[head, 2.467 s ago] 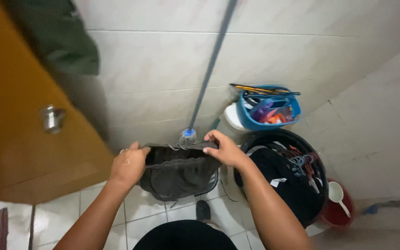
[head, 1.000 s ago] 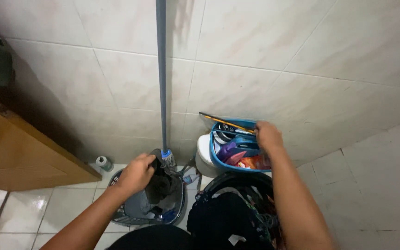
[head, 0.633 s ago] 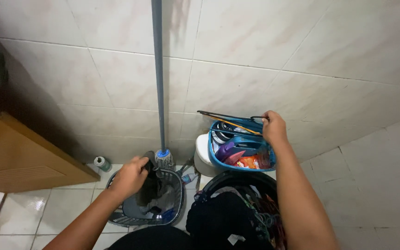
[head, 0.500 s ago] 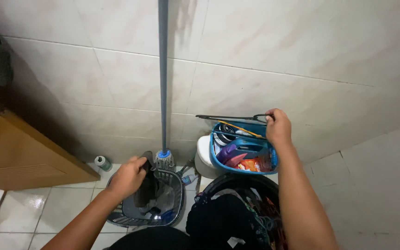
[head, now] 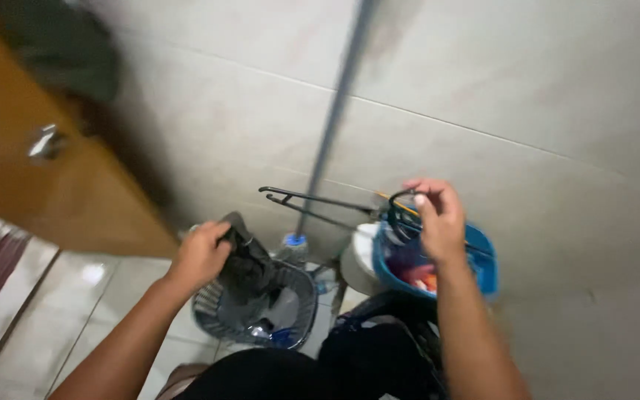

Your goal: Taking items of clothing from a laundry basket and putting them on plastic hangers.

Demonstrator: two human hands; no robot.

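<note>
My left hand point(head: 200, 255) grips a dark grey garment point(head: 246, 263) that hangs over a grey slatted basket point(head: 299, 311) on the floor. My right hand point(head: 437, 216) holds a black clothes hanger point(head: 312, 206) by its hook, lifted above a blue basket point(head: 481, 268) of mixed items. The hanger's arms point left, toward the mop pole point(head: 332, 122).
A grey mop pole leans on the tiled wall, its blue collar point(head: 295, 241) by the grey basket. A white container point(head: 355, 261) stands beside the blue basket. A dark tub of clothes point(head: 379, 348) sits below. An orange-brown door point(head: 31, 155) with a metal knob point(head: 46, 141) is at the left.
My right hand has lifted the black hanger clear of the blue basket. My left hand has raised the dark garment a little. The view has swung and tilted.
</note>
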